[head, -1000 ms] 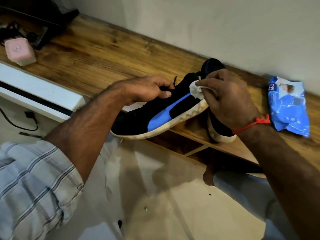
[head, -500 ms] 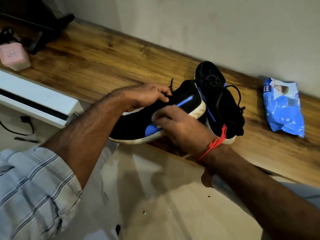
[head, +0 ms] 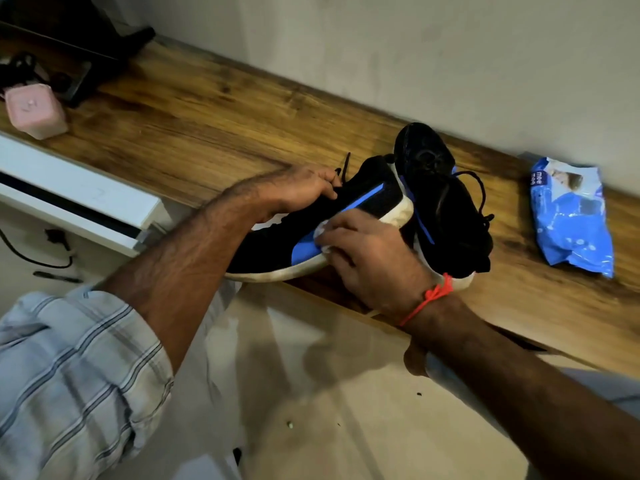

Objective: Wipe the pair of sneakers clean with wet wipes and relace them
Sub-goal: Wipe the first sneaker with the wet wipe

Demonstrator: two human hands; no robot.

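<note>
Two hands: both on one black knit sneaker with a blue side stripe and a white rubber sole (head: 363, 202), which is held tilted over the front edge of the wooden shelf.
Right hand: the right hand (head: 374, 261) has its fingers curled over a crumpled white wet wipe (head: 320, 233), pressing it against the blue stripe low on the sneaker's side, just above the sole; a red thread (head: 429, 297) is knotted round the wrist.
Left hand: the left hand (head: 304, 188) grips the sneaker's upper from above, fingers folded over the collar near a loose black lace end (head: 343, 166); the forearm is bare, with a rolled striped shirt sleeve (head: 69, 375) below it.
Sneaker surface: matte fabric upper, smooth stripe, sole rim off-white and scuffed.
Second sneaker: the other black sneaker of the pair (head: 440, 199) lies on the shelf just behind the held one — touching it, its lace looped out to the right.
Shelf: a long brown wood-grain shelf (head: 207, 126) running along a pale wall.
Wipes pack: a crinkled blue plastic wet-wipes pack (head: 571, 220) lies well to the right of the sneakers — "mee mee" is printed at its top corner.
Far left: a pink squarish soft-edged block (head: 34, 110) stands on the shelf, dark items behind it too dim to tell.
</note>
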